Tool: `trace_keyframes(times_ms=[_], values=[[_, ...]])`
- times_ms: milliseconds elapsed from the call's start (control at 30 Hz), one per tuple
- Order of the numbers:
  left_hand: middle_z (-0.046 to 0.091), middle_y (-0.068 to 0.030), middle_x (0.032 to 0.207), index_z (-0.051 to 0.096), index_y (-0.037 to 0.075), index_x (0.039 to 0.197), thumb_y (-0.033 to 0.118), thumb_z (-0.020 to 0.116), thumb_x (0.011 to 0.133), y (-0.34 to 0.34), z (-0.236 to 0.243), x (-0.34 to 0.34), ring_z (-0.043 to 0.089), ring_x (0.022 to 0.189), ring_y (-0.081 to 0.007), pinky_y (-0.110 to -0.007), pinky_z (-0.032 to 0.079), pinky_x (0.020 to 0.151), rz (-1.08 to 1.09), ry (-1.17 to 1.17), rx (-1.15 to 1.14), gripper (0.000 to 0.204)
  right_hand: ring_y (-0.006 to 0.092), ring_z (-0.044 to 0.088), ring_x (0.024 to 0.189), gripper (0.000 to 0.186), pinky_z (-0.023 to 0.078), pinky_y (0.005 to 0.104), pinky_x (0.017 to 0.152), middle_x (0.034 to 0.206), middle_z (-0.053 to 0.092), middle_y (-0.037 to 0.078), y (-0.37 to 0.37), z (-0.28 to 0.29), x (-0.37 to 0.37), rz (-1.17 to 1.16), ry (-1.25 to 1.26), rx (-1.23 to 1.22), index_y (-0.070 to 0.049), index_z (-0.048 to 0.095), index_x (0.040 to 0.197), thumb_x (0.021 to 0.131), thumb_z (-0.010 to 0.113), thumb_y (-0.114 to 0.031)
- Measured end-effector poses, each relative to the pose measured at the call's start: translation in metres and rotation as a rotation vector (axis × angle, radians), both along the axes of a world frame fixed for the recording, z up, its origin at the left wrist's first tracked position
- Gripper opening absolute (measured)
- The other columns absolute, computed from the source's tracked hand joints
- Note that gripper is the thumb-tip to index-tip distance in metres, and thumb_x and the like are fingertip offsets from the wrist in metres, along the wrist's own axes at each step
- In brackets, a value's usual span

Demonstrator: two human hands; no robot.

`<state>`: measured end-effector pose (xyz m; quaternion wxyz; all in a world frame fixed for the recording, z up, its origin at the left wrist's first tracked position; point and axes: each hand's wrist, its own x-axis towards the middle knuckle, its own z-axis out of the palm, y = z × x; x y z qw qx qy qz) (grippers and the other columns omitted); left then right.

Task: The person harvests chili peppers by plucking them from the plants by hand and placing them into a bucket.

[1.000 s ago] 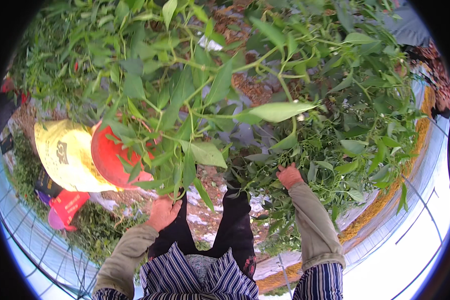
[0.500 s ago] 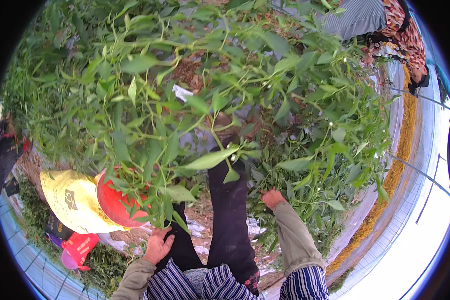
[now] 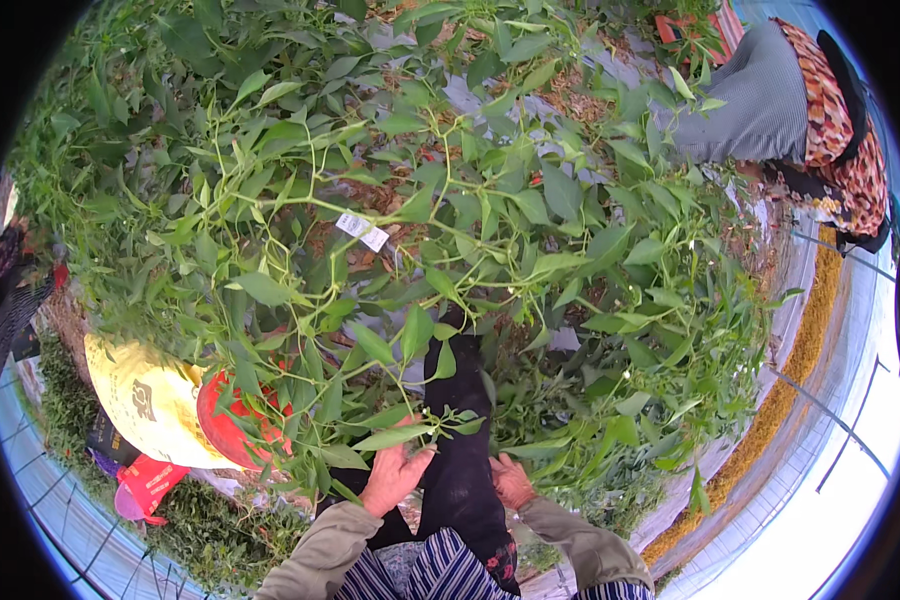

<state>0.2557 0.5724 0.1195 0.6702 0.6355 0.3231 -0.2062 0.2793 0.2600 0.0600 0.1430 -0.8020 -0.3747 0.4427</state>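
Note:
A leafy green plant [image 3: 410, 345] with small white flowers, pepper-like in its leaves, spreads over my legs. Under one of its lower leaves is my left hand [image 3: 395, 475], palm turned up, its thumb and fingers apart and nothing visible in it. My right hand [image 3: 511, 482] is beside my dark trouser leg [image 3: 458, 450], below the right-hand foliage. Its fingers are curled together, and whatever they may hold is hidden. To the left of my left hand stands a red bucket [image 3: 213, 420], partly covered by leaves, against a yellow sack [image 3: 135, 395].
A white paper tag [image 3: 362, 231] hangs among the stems. At upper right a bent-over person [image 3: 750, 105] is among the plants. Another person's dark clothing [image 3: 15, 300] shows at far left. A red and pink item [image 3: 148, 488] lies below the sack. Thin poles cross the right edge.
Both hands have moved toward the middle, the right one out of the foliage on the right. My left hand has moved up and right from beside the bucket. The view has shifted.

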Motion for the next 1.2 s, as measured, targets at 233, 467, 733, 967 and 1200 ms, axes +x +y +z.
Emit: trace_keyframes(times_ms=[233, 467, 733, 967, 1200], values=[[0.038, -0.0152, 0.144, 0.013, 0.008, 0.152, 0.015, 0.070, 0.083, 0.044, 0.000, 0.105, 0.049, 0.115, -0.0191, -0.032, 0.048, 0.089, 0.546, -0.266, -0.291, 0.089, 0.0321, 0.063, 0.087, 0.029, 0.049, 0.0439, 0.076, 0.106, 0.066, 0.008, 0.062, 0.036, 0.104, -0.497, -0.272, 0.039, -0.013, 0.064, 0.101, 0.074, 0.059, -0.004], [0.047, -0.0147, 0.135, 0.043, 0.002, 0.141, 0.020, 0.057, 0.093, 0.051, 0.027, 0.192, 0.041, 0.128, -0.0258, -0.036, 0.034, 0.107, 0.511, -0.356, -0.143, 0.053, 0.0247, 0.057, 0.096, 0.028, 0.046, 0.0368, 0.086, 0.104, 0.060, 0.007, 0.269, 0.039, 0.174, -0.994, 0.313, 0.487, -0.011, 0.058, 0.115, 0.088, 0.056, -0.019], [0.042, -0.0140, 0.139, 0.037, 0.007, 0.144, 0.033, 0.059, 0.087, 0.050, 0.046, 0.198, 0.038, 0.131, -0.0304, -0.048, 0.031, 0.103, -0.130, -0.337, 0.774, 0.067, 0.0243, 0.051, 0.100, 0.040, 0.041, 0.0413, 0.092, 0.116, 0.049, 0.005, 0.335, -0.026, 0.340, -0.094, -0.631, 0.033, -0.015, 0.052, 0.127, 0.088, 0.056, -0.026], [0.035, -0.0199, 0.146, 0.036, 0.000, 0.141, 0.031, 0.061, 0.084, 0.094, 0.001, 0.175, 0.027, 0.140, -0.0362, -0.054, 0.027, 0.108, -0.506, -0.172, 0.814, 0.070, 0.0295, 0.054, 0.109, 0.046, 0.044, 0.0509, 0.087, 0.135, 0.051, 0.003, 0.260, -0.025, 0.435, 0.386, -0.822, -0.466, -0.018, 0.049, 0.131, 0.085, 0.054, -0.014], [0.019, -0.0228, 0.155, 0.032, -0.001, 0.145, 0.022, 0.049, 0.088, 0.144, -0.090, 0.142, 0.010, 0.146, -0.0387, -0.057, 0.012, 0.115, -0.850, 0.122, 0.997, 0.064, 0.0264, 0.056, 0.110, 0.054, 0.044, 0.0492, 0.089, 0.134, 0.051, 0.001, 0.204, -0.015, 0.410, 0.236, -0.694, -0.391, -0.021, 0.047, 0.135, 0.083, 0.057, -0.011]])
